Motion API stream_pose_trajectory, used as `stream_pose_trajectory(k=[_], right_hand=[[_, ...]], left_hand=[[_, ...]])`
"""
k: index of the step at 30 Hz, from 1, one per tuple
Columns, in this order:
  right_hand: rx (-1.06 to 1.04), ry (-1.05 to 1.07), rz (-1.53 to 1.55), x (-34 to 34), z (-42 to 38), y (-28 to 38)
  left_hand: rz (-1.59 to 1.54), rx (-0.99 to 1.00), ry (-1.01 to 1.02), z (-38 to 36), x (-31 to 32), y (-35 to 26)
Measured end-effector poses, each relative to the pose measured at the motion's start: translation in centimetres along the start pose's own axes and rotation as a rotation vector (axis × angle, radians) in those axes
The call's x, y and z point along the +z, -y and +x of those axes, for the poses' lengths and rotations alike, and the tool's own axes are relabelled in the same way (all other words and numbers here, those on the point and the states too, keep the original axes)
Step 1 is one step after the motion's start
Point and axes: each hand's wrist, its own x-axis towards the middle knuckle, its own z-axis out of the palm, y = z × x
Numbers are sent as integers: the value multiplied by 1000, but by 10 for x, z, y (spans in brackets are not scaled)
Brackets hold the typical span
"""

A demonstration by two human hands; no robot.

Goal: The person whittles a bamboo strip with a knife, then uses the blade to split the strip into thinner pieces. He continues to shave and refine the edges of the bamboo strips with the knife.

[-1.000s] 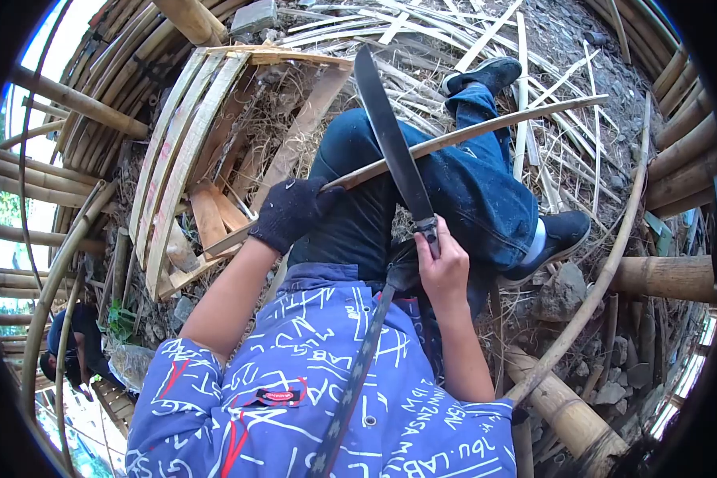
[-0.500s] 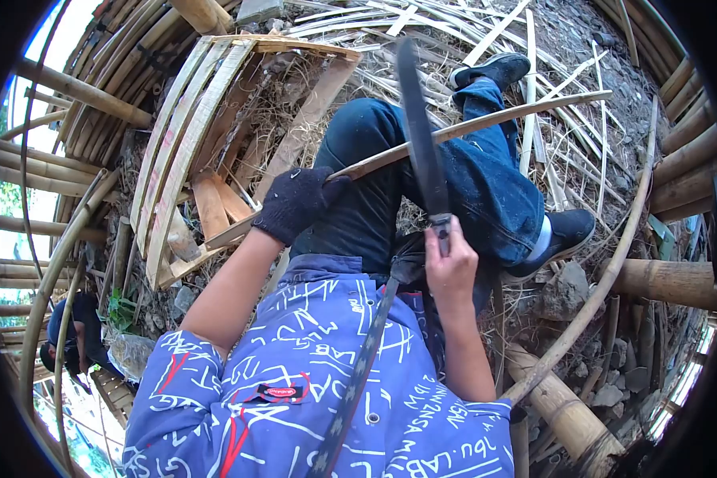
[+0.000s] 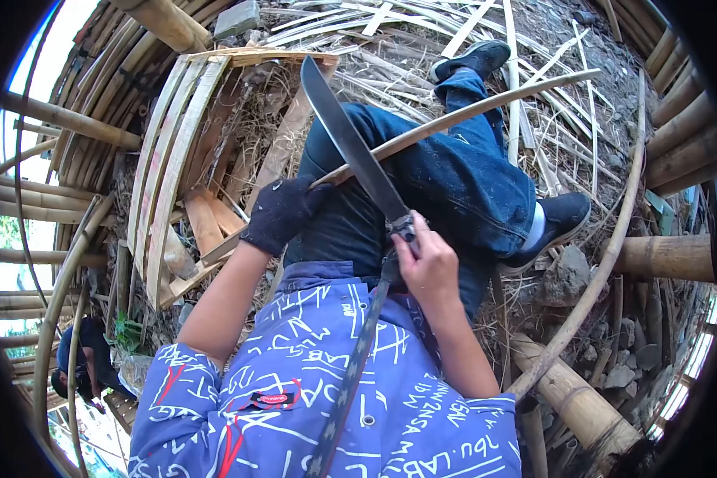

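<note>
My left hand [image 3: 283,209], in a dark knitted glove, is wrapped round a long bamboo strip [image 3: 486,105]. The strip slants across my jeans, its far end up to the right and its near end showing beyond the glove at lower left. In my bare right hand [image 3: 430,261] is the handle of a machete [image 3: 349,142]. Its dark blade points up and to the left, crossing over the strip a short way from the gloved fingers. Paler metal shows along the blade's left edge.
Left of my legs stands a wooden slatted crate [image 3: 179,135]. Split bamboo strips [image 3: 526,80] litter the ground beyond my feet. A thick bamboo pole [image 3: 665,257] and rocks [image 3: 566,275] lie at right. Another person [image 3: 92,358] is bent over at far left.
The machete has swung from nearly upright to a leftward tilt, its tip now much further left. My right hand has shifted slightly left, while my left hand keeps its grip on the strip.
</note>
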Motion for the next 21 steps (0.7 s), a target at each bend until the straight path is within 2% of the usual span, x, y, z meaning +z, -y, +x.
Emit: stream_pose_trajectory(k=[2,4,6,10,14,16,17,18,21], right_hand=[[78,6,15,-11,8,3],[60,-118,54,-2,13,-2],[143,-51,90,4,7,7],[-21,0,-52,3,-3,1],[46,-73,-4,-5,9,-8],[108,-28,71,3,3,3],[35,-69,65,10,-3,0],[3,-12,27,9,-7,1],[-26,-10,1,-1,-2,-4]], left_hand=[[56,23,12,-4,-1,1],[81,-34,43,-5,-6,-5],[0,-26,34,-4,-8,-11],[38,6,28,0,1,-2],[20,-13,19,-2,-5,-7],[-3,-26,34,-4,-5,-9],[19,-31,32,-4,-3,-8],[44,-33,29,-3,-2,-8],[21,19,-32,-3,3,-2]])
